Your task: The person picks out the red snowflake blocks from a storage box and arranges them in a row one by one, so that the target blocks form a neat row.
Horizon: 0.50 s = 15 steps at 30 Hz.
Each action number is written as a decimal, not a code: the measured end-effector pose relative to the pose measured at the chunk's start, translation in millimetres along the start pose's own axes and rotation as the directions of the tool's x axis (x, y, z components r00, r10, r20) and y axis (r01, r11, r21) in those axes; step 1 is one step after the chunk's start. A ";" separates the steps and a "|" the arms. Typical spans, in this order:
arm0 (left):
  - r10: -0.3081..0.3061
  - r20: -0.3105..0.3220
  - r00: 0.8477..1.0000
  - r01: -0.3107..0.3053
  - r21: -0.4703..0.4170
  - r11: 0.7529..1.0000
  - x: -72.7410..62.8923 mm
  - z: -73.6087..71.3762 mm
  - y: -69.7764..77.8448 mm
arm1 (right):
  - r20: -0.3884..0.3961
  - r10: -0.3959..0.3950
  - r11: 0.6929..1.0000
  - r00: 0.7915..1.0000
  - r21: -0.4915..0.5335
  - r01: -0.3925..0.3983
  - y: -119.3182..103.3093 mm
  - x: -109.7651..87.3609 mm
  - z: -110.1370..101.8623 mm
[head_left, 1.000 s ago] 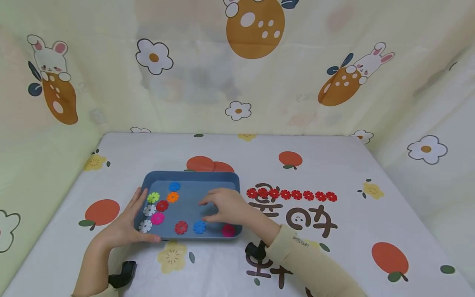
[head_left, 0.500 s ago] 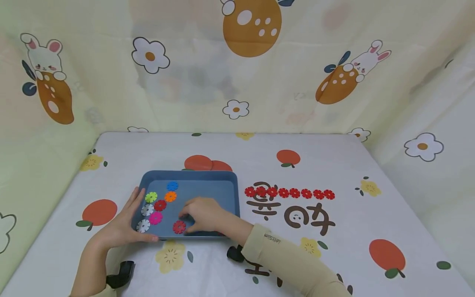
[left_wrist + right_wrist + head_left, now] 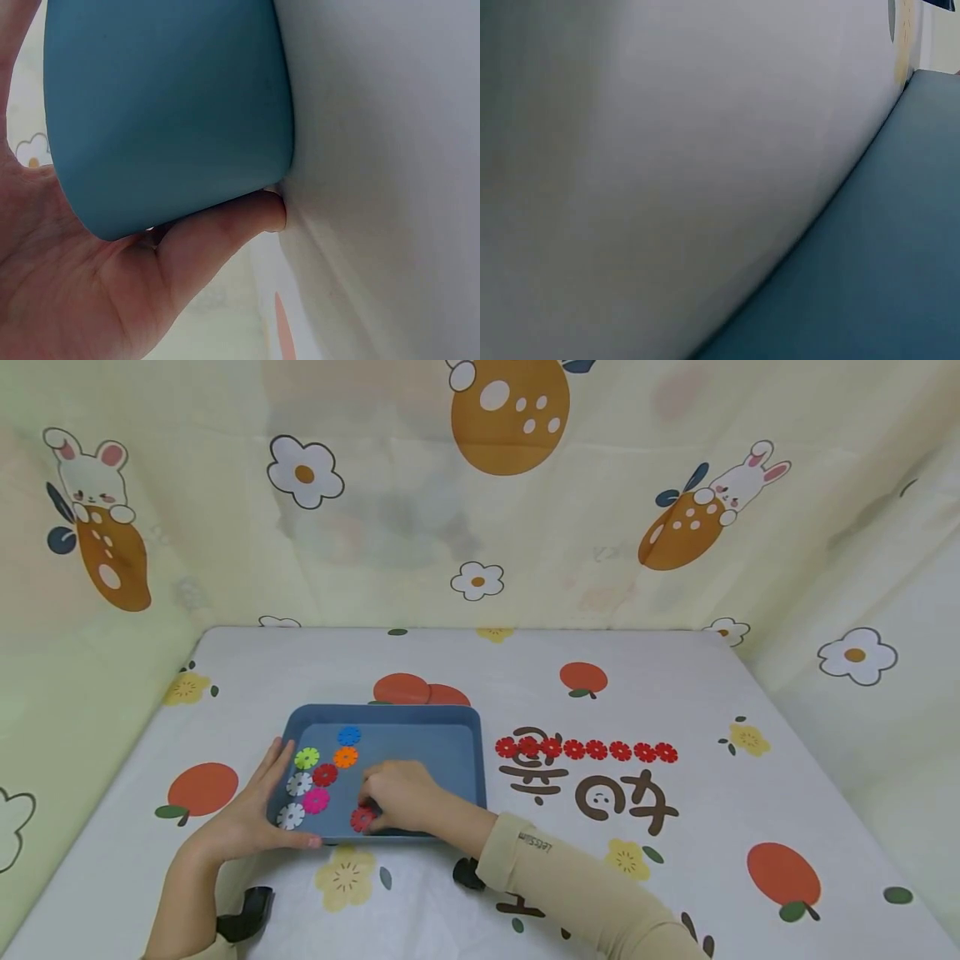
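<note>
A blue-grey tray (image 3: 390, 715) stands on the cloth. My left hand (image 3: 243, 814) braces its near left corner, fingers spread straight along the left side, thumb along the front wall; the left wrist view shows the thumb (image 3: 225, 229) pressed to the outer wall. My right hand (image 3: 405, 795) reaches in and pinches a red snowflake disc (image 3: 360, 820) near the front wall. Left of it lie a pink disc (image 3: 316, 801), another red disc (image 3: 325, 774), two white discs, a green disc (image 3: 307, 758), an orange disc (image 3: 346, 757) and a blue disc (image 3: 349, 737).
To the tray's right, several red snowflake discs (image 3: 596, 750) lie in a straight row on the patterned cloth (image 3: 675, 693). A printed curtain (image 3: 390, 543) hangs behind and at both sides. The right wrist view holds only cloth and the tray's outer wall (image 3: 870, 262).
My right hand has moved left inside the tray, from above the blue disc to the red disc, and closed its fingertips on it. My left hand has stayed at the corner.
</note>
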<state>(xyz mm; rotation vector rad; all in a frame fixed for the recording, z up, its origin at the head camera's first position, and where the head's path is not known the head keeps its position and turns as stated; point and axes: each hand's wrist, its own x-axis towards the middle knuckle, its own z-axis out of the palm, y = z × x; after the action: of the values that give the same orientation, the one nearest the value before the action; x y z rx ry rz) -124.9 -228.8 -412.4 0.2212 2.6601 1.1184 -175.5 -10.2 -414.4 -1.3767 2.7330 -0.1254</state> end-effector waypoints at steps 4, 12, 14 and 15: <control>0.004 -0.003 1.000 -0.004 0.000 1.000 0.5 0.4 -0.9 | 0.013 0.003 1.000 1.000 -0.002 -0.003 -1.0 2.0 -1.1; 0.004 0.000 1.000 -0.004 0.001 1.000 0.6 0.2 -0.6 | 0.001 0.002 0.999 1.000 -0.037 -0.002 1.2 5.9 -4.8; 0.004 0.000 1.000 -0.004 0.000 1.000 0.4 0.2 -0.8 | 0.003 -0.010 0.998 1.000 -0.062 0.010 2.0 6.7 -5.0; 0.004 0.001 1.000 -0.004 -0.002 1.000 0.3 0.2 -0.8 | 0.006 -0.019 0.997 1.000 -0.076 0.019 2.6 6.9 -5.2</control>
<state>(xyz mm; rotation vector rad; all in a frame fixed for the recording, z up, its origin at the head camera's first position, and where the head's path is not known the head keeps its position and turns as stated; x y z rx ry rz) -125.2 -229.1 -413.1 0.2264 2.6592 1.1216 -182.2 -14.1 -409.8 -1.4197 2.7479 -0.0197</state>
